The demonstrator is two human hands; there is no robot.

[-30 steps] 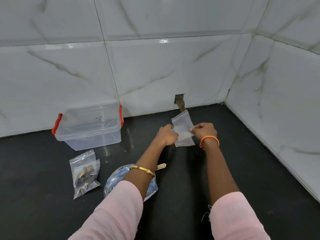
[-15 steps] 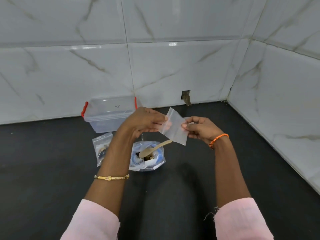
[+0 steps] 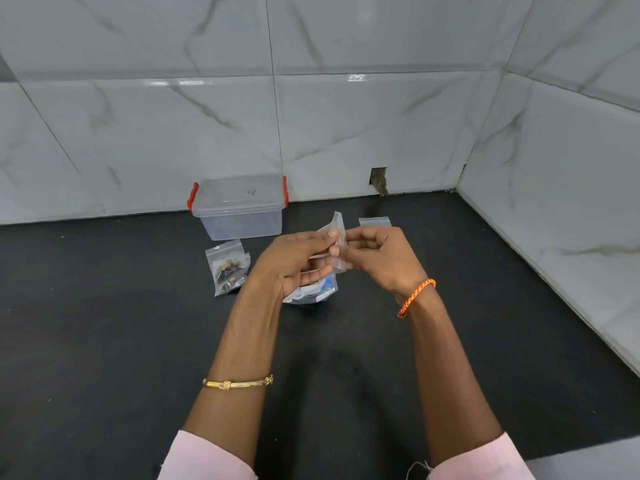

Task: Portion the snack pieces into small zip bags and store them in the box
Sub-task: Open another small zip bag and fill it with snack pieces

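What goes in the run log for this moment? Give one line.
left hand: pinches small clear empty zip bag | right hand: pinches same bag | filled zip bags: on black counter | clear lidded box: closed

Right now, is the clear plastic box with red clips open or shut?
Shut. The clear plastic box with red clips has its lid seated flat on top, with a red clip at each end.

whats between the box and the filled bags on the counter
Only bare black counter: in the head view the filled bags lie just in front of the box, nothing between them.
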